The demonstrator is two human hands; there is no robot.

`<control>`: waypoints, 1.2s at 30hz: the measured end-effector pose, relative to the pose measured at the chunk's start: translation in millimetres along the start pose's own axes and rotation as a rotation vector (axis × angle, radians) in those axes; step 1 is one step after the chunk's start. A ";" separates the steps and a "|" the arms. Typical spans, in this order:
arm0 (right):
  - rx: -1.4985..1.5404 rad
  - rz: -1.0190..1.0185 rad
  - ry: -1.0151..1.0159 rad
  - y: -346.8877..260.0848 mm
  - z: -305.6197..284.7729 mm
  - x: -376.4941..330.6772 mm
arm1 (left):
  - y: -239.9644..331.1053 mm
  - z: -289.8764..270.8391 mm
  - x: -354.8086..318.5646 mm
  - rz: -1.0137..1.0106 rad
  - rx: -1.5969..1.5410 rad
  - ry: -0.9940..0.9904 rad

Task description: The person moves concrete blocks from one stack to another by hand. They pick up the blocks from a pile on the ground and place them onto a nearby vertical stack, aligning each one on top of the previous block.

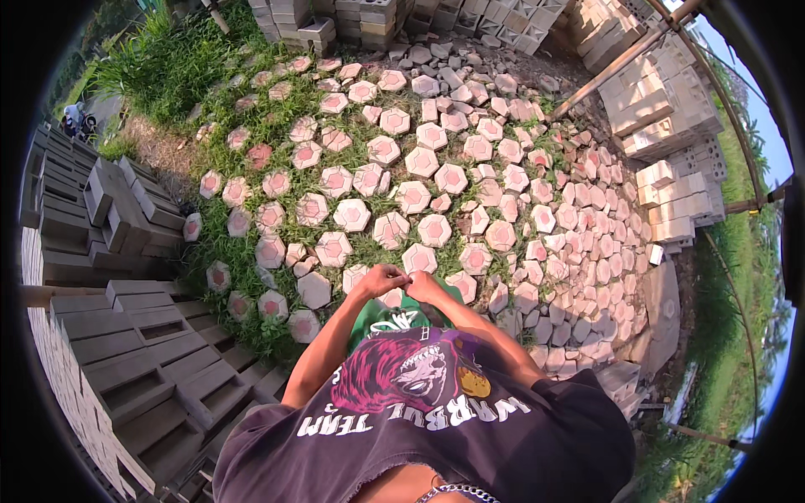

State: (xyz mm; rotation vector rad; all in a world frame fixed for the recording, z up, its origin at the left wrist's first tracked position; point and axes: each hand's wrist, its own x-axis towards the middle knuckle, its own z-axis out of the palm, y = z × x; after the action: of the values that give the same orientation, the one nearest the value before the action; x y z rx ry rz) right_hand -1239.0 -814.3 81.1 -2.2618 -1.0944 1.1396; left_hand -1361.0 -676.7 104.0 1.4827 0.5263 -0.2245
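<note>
My left hand point(381, 279) and my right hand point(424, 286) meet in front of my waist, fingers curled and nearly touching. Both look closed in a pinch, but whatever is between the fingers is too small or hidden to name. Just below them is a green cloth point(369, 315) with white marks, partly covered by my dark printed shirt point(419, 436). Beyond my hands, hexagonal paving stones point(413, 197) with pinkish centres lie spread over grassy ground.
Stacked grey concrete blocks point(142, 344) line the left side. More block stacks stand at the back point(365, 21) and right point(646, 96). A slanting bamboo pole point(599, 77) rises at the back right. Broken paver pieces point(587, 243) crowd the right; tall grass point(159, 71) grows far left.
</note>
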 end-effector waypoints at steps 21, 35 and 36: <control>0.231 0.031 0.109 144.2 -281.3 256.5 | 161.4 -40.2 375.0 0.013 0.155 -0.046; 0.518 0.279 0.393 239.1 -424.4 385.2 | 262.9 -70.7 673.3 0.173 0.637 -0.524; 0.563 0.312 0.404 243.9 -438.5 400.3 | 283.6 -76.3 694.2 0.199 0.653 -0.552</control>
State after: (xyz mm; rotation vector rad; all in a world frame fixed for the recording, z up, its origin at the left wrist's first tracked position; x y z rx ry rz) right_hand -625.4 -649.6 -10.0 -2.0985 -0.2266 0.8899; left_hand -644.3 -455.2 31.9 1.9859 -0.1677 -0.6695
